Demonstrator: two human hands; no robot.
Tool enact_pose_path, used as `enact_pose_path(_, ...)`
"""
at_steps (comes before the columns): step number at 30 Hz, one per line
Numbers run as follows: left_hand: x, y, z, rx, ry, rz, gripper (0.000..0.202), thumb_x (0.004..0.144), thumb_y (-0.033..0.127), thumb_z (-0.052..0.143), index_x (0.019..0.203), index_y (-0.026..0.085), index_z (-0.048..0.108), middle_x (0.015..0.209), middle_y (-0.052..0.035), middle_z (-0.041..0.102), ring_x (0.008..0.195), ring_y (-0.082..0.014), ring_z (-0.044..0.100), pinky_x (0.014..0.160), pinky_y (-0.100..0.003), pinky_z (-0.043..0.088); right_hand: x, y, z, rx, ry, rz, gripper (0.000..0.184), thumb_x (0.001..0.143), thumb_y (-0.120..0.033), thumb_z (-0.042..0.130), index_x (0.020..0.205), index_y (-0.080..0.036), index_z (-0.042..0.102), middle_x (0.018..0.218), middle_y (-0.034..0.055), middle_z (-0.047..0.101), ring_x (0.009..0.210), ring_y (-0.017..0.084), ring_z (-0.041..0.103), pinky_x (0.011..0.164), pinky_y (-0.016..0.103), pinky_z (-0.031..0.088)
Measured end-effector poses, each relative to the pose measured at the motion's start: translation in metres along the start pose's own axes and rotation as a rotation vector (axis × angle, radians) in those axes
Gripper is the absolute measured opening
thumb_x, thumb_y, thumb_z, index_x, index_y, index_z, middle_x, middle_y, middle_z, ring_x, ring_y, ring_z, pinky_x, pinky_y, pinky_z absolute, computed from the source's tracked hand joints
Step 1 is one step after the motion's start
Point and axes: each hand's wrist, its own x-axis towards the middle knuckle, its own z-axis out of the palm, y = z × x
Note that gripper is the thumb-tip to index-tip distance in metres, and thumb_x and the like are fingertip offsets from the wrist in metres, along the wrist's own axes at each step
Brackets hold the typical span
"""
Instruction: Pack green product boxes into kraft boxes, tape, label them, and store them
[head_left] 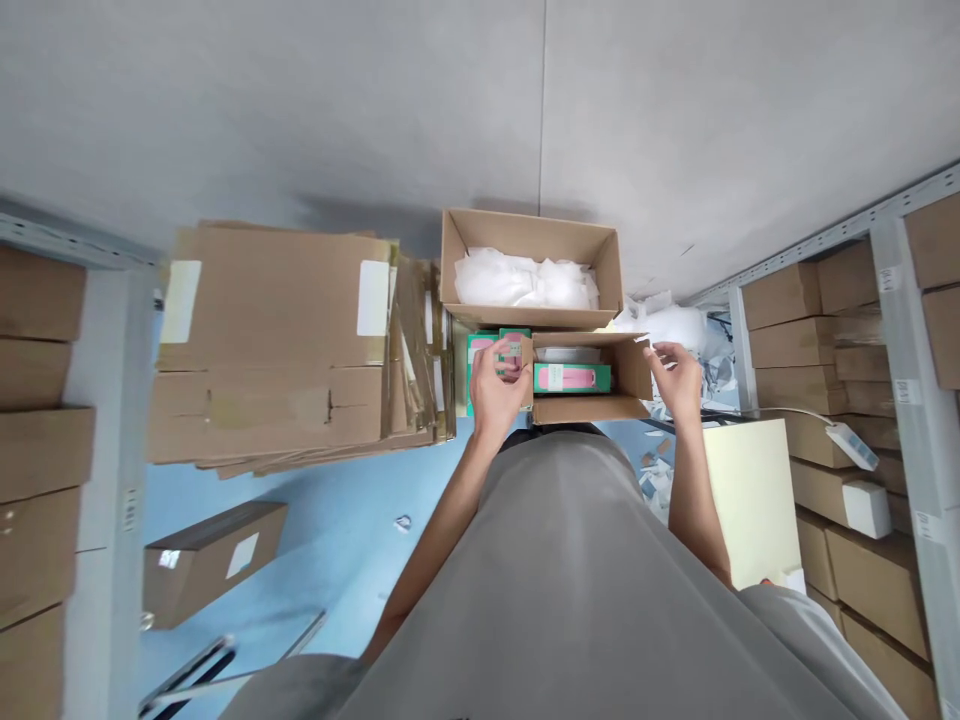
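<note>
A small open cardboard box (576, 410) stands right in front of my body. Inside it lies a green and pink product box (601, 378), with a whitish item behind it. My left hand (493, 395) curls its fingers and thumb at the left end of the cardboard box, holding the flap there. At the opposite end, my right hand (681, 382) pinches the edge of the right flap between thumb and fingers. More green and pink product boxes (514, 338) lie to the left, partly hidden under my left hand.
Behind stands a larger open carton (532, 318) with white wrapped padding (517, 280). Flattened cartons (277, 300) are stacked at the left. Shelves with brown boxes (870, 570) flank both sides. A white power strip (852, 446) hangs at the right. Another carton (214, 560) lies on the blue floor.
</note>
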Motion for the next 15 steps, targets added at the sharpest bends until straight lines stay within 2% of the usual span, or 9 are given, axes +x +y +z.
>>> enact_pose_path(3,0.019,0.011,0.009,0.052,-0.003,0.177,0.069,0.089,0.014,0.08,0.155,0.023,0.063,0.151,-0.0154,0.066,0.124,-0.0283,0.077,0.113,-0.045,0.067,0.045,-0.035,0.005,-0.009,-0.059,-0.165,0.044,0.102,-0.058,0.067,0.112,-0.018,0.083,0.112,0.0151,0.087,0.093,0.028,0.078,0.089,0.041,0.06)
enact_pose_path(6,0.033,0.019,0.02,0.107,-0.045,0.281,0.069,0.09,0.008,0.075,0.156,0.025,0.064,0.16,-0.016,0.059,0.151,-0.0336,0.064,0.128,-0.049,0.057,0.104,-0.079,0.037,-0.078,-0.26,-0.327,0.028,0.105,-0.04,0.071,0.117,-0.018,0.084,0.117,0.0135,0.088,0.101,0.029,0.08,0.098,0.042,0.061)
enact_pose_path(8,0.035,0.02,0.027,0.142,-0.061,0.287,0.065,0.092,0.006,0.072,0.153,0.026,0.066,0.163,-0.0162,0.058,0.156,-0.0353,0.059,0.131,-0.052,0.055,0.138,-0.111,0.075,-0.191,-0.482,-0.417,0.023,0.102,-0.03,0.078,0.12,-0.017,0.084,0.116,0.0126,0.088,0.108,0.03,0.082,0.103,0.042,0.06)
enact_pose_path(10,0.034,0.019,0.032,0.169,-0.056,0.264,0.059,0.094,0.007,0.07,0.151,0.025,0.068,0.162,-0.0171,0.059,0.155,-0.0363,0.06,0.131,-0.055,0.054,0.16,-0.143,0.122,-0.301,-0.66,-0.522,0.027,0.1,-0.025,0.083,0.125,-0.014,0.083,0.119,0.0126,0.088,0.117,0.03,0.082,0.109,0.041,0.058)
enact_pose_path(13,0.028,0.017,0.035,0.198,-0.035,0.228,0.052,0.099,0.009,0.065,0.148,0.025,0.07,0.159,-0.0169,0.063,0.153,-0.0354,0.062,0.131,-0.056,0.054,0.171,-0.186,0.196,-0.439,-0.803,-0.654,0.04,0.103,-0.023,0.082,0.139,-0.008,0.076,0.133,0.0133,0.085,0.134,0.028,0.078,0.115,0.036,0.053)
enact_pose_path(15,0.026,0.016,0.034,0.203,-0.036,0.21,0.05,0.102,0.01,0.062,0.148,0.026,0.07,0.16,-0.0157,0.063,0.153,-0.0338,0.062,0.132,-0.055,0.053,0.168,-0.206,0.238,-0.545,-0.863,-0.699,0.052,0.095,-0.023,0.09,0.142,-0.007,0.074,0.142,0.015,0.082,0.137,0.027,0.076,0.113,0.033,0.054)
